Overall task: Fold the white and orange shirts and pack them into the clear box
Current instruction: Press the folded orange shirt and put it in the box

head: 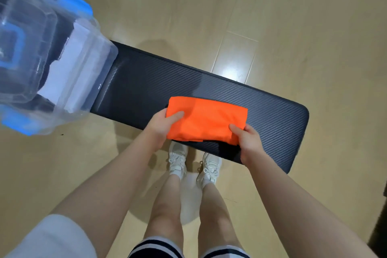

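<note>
Head view, worktop: a long dark padded worktop (261, 102) with a woven pattern ran across a pale wooden floor (188, 6), the person standing at its near edge in white shoes (178, 161).
Head view, orange shirt: the orange shirt (206, 120) lay folded into a compact rectangle near the front edge of the worktop, just ahead of the person's feet, its near edge overhanging slightly or lifted; which of the two could not be told.
Head view, left hand: the left hand (162, 123) gripped the shirt's left end, thumb laid on top of the cloth and the fingers curled out of sight beneath.
Head view, right hand: the right hand (246, 138) pinched the near right corner, thumb on top, fingers tucked under.
Head view, clear box: the clear box (48, 58) with blue latches (75, 3) sat on the far left end of the worktop, well apart from the orange shirt, its lid off.
Head view, white shirt: a folded white shirt (69, 73) already lay inside the box, seen through its clear wall.
Step in hand: folding looked finished for both shirts; the orange one seemed to be at the point of pick-up for packing.
Next move: it would call for lifting the bundle level with both hands so the folds held, carrying it left to the box and laying it flat on the white shirt.
</note>
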Available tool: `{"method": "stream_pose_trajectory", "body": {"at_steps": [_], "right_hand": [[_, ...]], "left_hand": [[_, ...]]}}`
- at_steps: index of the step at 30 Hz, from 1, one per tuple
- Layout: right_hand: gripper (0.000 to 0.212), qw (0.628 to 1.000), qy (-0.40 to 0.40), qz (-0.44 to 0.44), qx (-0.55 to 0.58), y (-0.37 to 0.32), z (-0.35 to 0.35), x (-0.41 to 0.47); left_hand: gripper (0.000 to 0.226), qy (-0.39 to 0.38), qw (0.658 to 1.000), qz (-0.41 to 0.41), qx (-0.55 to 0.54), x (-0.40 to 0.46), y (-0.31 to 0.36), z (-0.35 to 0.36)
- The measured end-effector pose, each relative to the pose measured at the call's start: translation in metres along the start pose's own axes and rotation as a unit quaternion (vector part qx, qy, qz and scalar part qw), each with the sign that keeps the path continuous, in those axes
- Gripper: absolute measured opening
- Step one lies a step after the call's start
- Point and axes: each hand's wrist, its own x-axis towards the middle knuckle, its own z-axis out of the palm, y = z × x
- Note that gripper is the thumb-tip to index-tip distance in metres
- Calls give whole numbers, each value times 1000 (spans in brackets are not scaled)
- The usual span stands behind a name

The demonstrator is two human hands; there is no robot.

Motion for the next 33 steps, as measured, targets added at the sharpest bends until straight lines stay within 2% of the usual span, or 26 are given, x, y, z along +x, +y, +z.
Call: {"method": "stream_pose_trajectory", "body": {"at_steps": [3, 9, 14, 19, 22, 26, 28, 31, 33], "right_hand": [[22, 996, -86, -20, -7, -21, 2, -29], [11, 971, -208, -66, -102, -93, 47, -99], [7, 948, -254, -109, -156, -131, 123, -153], [13, 926, -293, -140, -191, -140, 220, -180], [16, 926, -266, -157, -216, -136, 274, -179], [19, 925, -211, -180, -261, -135, 329, -166], [23, 916, -185, -204, -292, -137, 353, -154], [18, 889, -134, -251, -359, -138, 384, -122], [17, 871, -99, -272, -397, -136, 399, -97]], "left_hand": [[20, -9, 997, 10, -71, -41, 7, -17], [41, 37, 979, 87, -178, -136, 38, -55], [31, 110, 939, 160, -282, -184, 66, -106], [27, 167, 914, 171, -328, -186, 79, -177], [33, 185, 930, 153, -279, -168, 80, -216], [36, 167, 939, 102, -283, -127, 90, -258], [37, 165, 938, 79, -293, -104, 95, -269], [36, 165, 937, 31, -306, -63, 95, -276], [32, 182, 946, -7, -269, -36, 87, -276]]}}
